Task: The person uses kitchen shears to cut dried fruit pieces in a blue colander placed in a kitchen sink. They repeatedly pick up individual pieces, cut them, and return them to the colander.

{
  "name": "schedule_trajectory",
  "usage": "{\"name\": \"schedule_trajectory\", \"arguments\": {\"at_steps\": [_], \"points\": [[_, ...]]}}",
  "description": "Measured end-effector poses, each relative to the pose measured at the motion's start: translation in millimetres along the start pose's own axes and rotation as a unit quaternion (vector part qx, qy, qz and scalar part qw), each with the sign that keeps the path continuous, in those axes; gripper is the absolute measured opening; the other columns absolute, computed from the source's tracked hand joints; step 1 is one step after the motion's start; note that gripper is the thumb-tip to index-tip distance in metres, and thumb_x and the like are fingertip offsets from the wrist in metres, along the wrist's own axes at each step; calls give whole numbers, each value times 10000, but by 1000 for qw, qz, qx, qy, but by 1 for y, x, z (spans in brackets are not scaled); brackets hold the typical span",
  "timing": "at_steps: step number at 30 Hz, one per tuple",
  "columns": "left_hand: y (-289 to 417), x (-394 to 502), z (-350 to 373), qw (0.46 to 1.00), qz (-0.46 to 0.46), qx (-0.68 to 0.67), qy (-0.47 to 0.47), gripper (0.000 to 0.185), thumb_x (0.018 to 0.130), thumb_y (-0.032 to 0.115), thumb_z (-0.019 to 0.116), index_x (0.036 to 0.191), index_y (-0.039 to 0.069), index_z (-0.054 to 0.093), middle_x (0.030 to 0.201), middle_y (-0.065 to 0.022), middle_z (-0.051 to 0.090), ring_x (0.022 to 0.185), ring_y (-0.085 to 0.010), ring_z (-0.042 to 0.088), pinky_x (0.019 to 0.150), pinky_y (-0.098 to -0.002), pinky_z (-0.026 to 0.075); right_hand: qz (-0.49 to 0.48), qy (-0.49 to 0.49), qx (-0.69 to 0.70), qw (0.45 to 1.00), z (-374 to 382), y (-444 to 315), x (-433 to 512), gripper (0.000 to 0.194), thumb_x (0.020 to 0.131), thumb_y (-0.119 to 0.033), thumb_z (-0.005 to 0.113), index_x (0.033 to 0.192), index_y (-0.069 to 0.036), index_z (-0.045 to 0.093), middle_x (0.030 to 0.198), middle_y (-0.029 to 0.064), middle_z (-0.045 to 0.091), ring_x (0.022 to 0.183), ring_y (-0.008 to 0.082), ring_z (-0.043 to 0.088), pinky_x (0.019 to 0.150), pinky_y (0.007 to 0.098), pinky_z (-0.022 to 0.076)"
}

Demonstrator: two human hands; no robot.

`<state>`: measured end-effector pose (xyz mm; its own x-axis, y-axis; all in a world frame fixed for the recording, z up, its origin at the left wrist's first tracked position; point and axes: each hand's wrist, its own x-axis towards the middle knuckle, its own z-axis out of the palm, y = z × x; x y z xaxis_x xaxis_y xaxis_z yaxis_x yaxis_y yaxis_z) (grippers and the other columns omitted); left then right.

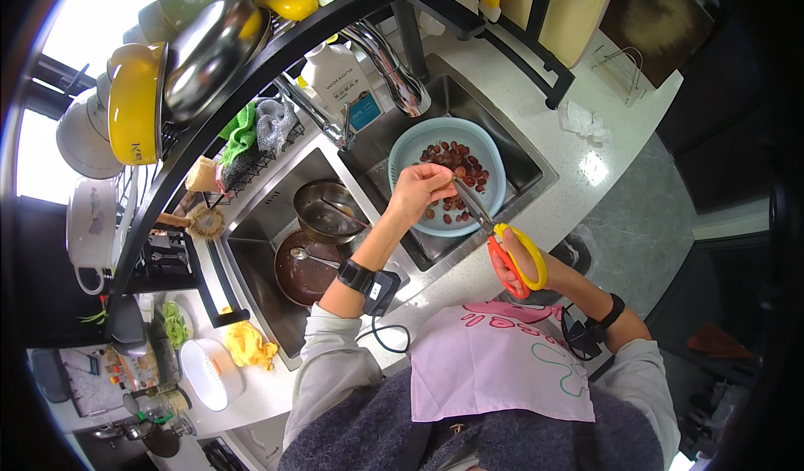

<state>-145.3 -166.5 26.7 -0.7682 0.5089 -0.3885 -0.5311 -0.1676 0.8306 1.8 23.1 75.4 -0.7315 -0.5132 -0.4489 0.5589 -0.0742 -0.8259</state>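
Note:
My left hand [424, 188] is over a light-blue plastic basin [498, 157], its thumb and fingertips pinched at a reddish grape [460, 172]. The fingers partly cover what they hold, so any stem is hard to make out. In my right hand [512, 260] are kitchen scissors [480, 208] with one red and one yellow handle. Their blades point up and left, with the tips right by the grape and my left fingertips. Many loose red grapes [449, 154] lie in the basin, which stands in the right sink bowl [527, 157].
The left sink bowl [251, 264] holds a metal pan [308, 210] and a brown-bottomed pan [295, 282] with a spoon [301, 254]. A chrome faucet [408, 91] and white detergent bottle [336, 78] stand behind. A black dish rack [207, 63] arches overhead. Crumpled tissue [584, 121] lies on the right counter.

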Motion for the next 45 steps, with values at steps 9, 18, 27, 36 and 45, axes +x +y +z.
{"name": "schedule_trajectory", "arguments": {"at_steps": [9,18,27,36,45], "points": [[-13,10,-7,996,35,67,50,116,812,96,596,852,-11,618,796,-57,617,702,-110,564,669,-238,467,-17,93,-44,995,0,5,7,666,829,-657,195,534,-82,354,398,6,326,294,104,350,290,221,279],[-20,20,-19,991,32,98,79,115,824,122,588,843,16,628,775,-29,616,685,-90,542,648,-230,429,86,17,62,994,-8,7,2,795,669,-819,170,668,-63,416,515,20,409,403,103,407,374,242,380],[-20,15,-12,994,-29,-99,23,105,865,120,519,897,41,580,840,-18,598,769,-118,569,739,-275,468,83,-85,166,979,-7,0,4,938,529,-899,128,782,-42,414,595,43,419,516,141,437,550,328,475],[-19,11,-5,993,-30,-111,15,108,864,115,516,915,46,581,887,-22,598,826,-125,565,766,-286,468,111,-42,202,972,-4,-2,8,870,550,-890,122,712,-70,364,533,21,372,441,119,352,433,235,321],[-22,10,-1,994,-27,-97,40,105,857,131,536,886,48,592,868,-18,596,804,-116,555,759,-276,465,113,-18,162,980,-5,0,10,786,625,-846,115,653,-97,351,460,-8,345,350,86,333,330,209,303]]}}
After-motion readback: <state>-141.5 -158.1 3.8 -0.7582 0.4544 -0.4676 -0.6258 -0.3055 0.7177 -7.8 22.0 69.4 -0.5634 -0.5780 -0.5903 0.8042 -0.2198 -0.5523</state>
